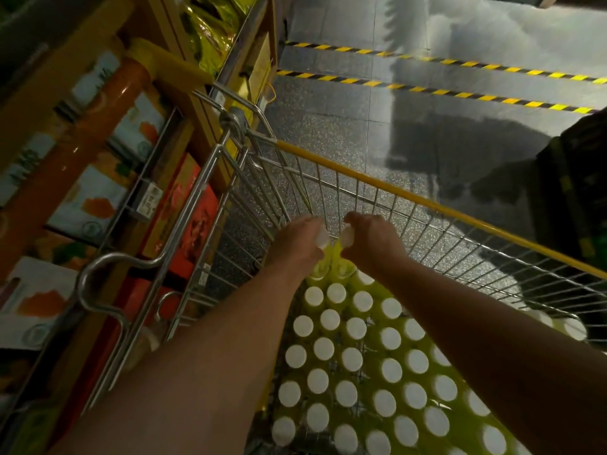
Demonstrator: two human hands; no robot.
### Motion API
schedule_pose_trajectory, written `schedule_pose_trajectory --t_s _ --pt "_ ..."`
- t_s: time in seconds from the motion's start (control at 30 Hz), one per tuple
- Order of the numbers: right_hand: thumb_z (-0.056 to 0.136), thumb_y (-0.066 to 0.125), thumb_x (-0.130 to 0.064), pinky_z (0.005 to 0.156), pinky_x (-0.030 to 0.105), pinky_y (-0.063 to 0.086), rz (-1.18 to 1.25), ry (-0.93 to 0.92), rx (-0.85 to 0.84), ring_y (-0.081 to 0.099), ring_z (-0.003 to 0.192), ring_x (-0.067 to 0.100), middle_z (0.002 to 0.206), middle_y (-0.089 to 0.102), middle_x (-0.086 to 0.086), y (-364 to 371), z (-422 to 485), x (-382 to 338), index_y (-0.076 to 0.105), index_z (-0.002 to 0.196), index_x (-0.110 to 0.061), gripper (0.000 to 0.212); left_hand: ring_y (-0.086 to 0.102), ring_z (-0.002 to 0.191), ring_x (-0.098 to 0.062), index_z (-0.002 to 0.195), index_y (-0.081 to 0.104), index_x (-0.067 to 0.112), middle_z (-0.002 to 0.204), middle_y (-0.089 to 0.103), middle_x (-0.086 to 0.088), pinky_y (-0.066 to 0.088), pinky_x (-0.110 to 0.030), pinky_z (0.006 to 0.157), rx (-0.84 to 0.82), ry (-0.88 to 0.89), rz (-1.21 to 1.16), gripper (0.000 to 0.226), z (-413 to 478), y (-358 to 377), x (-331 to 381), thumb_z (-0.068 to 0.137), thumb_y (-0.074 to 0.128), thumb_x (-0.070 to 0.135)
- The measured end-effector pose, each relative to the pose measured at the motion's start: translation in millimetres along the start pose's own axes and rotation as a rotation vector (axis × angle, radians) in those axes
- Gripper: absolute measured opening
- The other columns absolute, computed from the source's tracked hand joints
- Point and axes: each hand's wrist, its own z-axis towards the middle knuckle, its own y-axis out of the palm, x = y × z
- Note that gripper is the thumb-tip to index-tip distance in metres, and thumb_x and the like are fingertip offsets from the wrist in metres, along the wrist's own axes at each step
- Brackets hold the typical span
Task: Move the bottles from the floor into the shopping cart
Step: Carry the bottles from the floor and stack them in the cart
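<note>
Head view, looking down into the shopping cart (427,202) (wire basket, yellow top rail). Both forearms reach in toward its far end.

Left hand (300,239) grips 1 yellow-green bottle just under its white cap: the left bottle (319,268). Right hand (372,239) grips a 2nd the same way: the right bottle (343,268).

The 2 held bottles are upright and side by side, close together, at the far edge of the packed bottles (353,359) in the cart. Those stand caps up in tight rows across the near part of the basket. Cannot tell whether the held pair rests on the cart bottom.

A shelf (82,142) of cartons runs just beside the cart on the left. The floor (328,133) beyond shows 2 yellow-black tape stripes (460,94).
</note>
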Motion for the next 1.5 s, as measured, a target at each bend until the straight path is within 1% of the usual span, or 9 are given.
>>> schedule_pose_trajectory --t_s 0.13,0.23,0.37,0.47,0.63,0.83,1.17,1.3,1.5 --pt "0.078 0.073 -0.010 0.070 0.028 0.041 -0.001 -0.007 0.001 0.060 0.100 0.029 0.115 0.060 0.013 5.8 -0.5 1.1 0.052 0.122 -0.011 0.049 0.050 0.120 -0.030 0.139 0.044 0.016 0.135 0.050 -0.009 0.044 -0.036 0.092 0.008 -0.034 -0.016 0.062 2.7 -0.9 -2.4 0.083 0.070 0.010" --pt "0.079 0.070 -0.008 0.068 0.030 0.042 -0.016 0.003 -0.004 0.060 0.098 0.031 0.115 0.058 0.013 10.4 -3.2 3.2 0.046 0.127 -0.012 0.054 0.048 0.123 -0.030 0.141 0.040 0.016 0.138 0.047 -0.010 0.043 -0.038 0.097 0.018 -0.059 -0.042 0.065 2.0 1.1 -6.1 0.083 0.068 0.008" --pt "0.079 0.068 -0.006 0.071 0.035 0.047 -0.006 0.002 -0.013 0.059 0.099 0.033 0.116 0.055 0.015 11.7 -3.0 4.9 0.042 0.131 -0.012 0.058 0.043 0.128 -0.029 0.146 0.034 0.019 0.143 0.041 -0.008 0.041 -0.038 0.101 -0.020 -0.065 -0.068 0.071 4.0 1.9 -7.6 0.084 0.066 0.006" --pt "0.078 0.067 -0.006 0.071 0.033 0.044 0.000 0.014 -0.020 0.058 0.102 0.034 0.119 0.052 0.015 11.3 -1.3 5.9 0.040 0.134 -0.013 0.062 0.041 0.130 -0.028 0.150 0.027 0.023 0.147 0.035 -0.007 0.041 -0.036 0.102 -0.059 -0.089 -0.092 0.077 8.3 1.1 -7.1 0.084 0.064 0.005" --pt "0.079 0.065 -0.007 0.073 0.035 0.048 0.014 0.017 -0.020 0.057 0.100 0.032 0.122 0.051 0.015 11.2 -0.5 7.3 0.036 0.139 -0.015 0.067 0.041 0.129 -0.026 0.149 0.029 0.024 0.148 0.030 -0.005 0.045 -0.034 0.098 -0.076 -0.134 -0.151 0.078 16.1 0.1 -8.9 0.083 0.064 0.002" --pt "0.082 0.061 -0.006 0.084 0.042 0.052 0.044 0.024 -0.028 0.057 0.105 0.033 0.127 0.051 0.016 12.5 8.0 7.0 0.029 0.145 -0.017 0.071 0.036 0.133 -0.024 0.148 0.033 0.022 0.151 0.028 -0.002 0.039 -0.033 0.105 -0.055 -0.157 -0.255 0.074 27.8 0.2 -11.0 0.084 0.059 -0.005" --pt "0.080 0.061 -0.003 0.076 0.039 0.052 0.054 0.018 -0.017 0.056 0.102 0.034 0.124 0.048 0.018 2.6 -1.4 2.0 0.028 0.144 -0.017 0.073 0.026 0.140 -0.026 0.150 0.022 0.027 0.157 0.012 -0.002 0.034 -0.030 0.107 -0.114 -0.089 -0.154 0.085 17.3 -11.0 -5.3 0.082 0.060 -0.006" --pt "0.079 0.062 -0.006 0.075 0.037 0.050 0.032 0.005 0.024 0.056 0.105 0.033 0.122 0.051 0.016 -21.6 -16.6 -4.5 0.037 0.137 -0.012 0.063 0.038 0.132 -0.030 0.148 0.028 0.024 0.151 0.024 -0.006 0.041 -0.037 0.103 -0.079 -0.057 -0.033 0.075 0.9 -33.5 11.0 0.084 0.061 0.002" --pt "0.082 0.060 -0.014 0.059 0.027 0.042 -0.104 -0.057 -0.005 0.051 0.082 0.020 0.102 0.057 0.006 -66.3 -62.3 -12.7 0.055 0.115 -0.012 0.033 0.050 0.118 -0.032 0.137 0.045 0.018 0.135 0.047 -0.011 0.048 -0.038 0.092 -0.013 -0.038 0.205 0.052 -56.0 -74.8 49.2 0.088 0.061 0.014"
